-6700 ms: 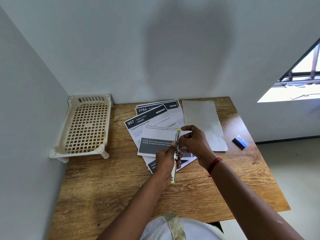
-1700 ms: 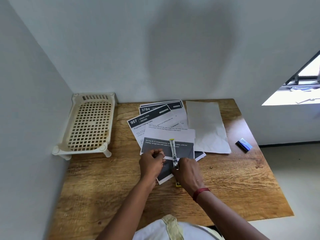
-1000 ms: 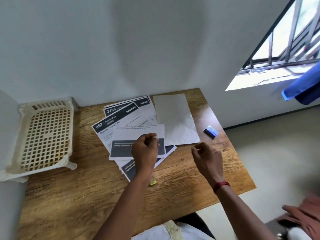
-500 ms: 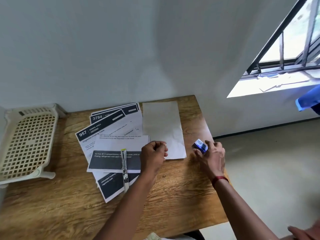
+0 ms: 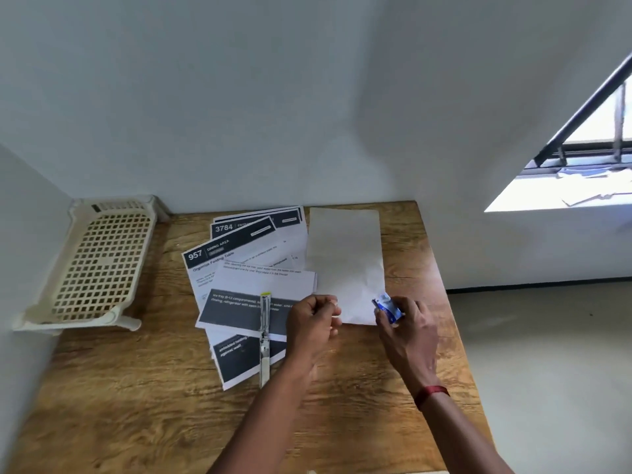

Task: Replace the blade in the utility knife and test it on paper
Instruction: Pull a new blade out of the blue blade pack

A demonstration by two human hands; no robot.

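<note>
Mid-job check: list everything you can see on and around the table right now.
table: one, brown wood, against the wall
rack: one, cream, table's far left
printed sheets: several, white with black bands, overlapping mid-table
blank paper: one, white, right of the sheets
knife: one, silver with yellow end, lying on the sheets
blade pack: one, blue, at the blank paper's near corner
window: one, dark-framed, far right
wristband: one, red, right wrist
left hand: curled, right of the knife, nothing visible in it
right hand: grips the blade pack
</note>
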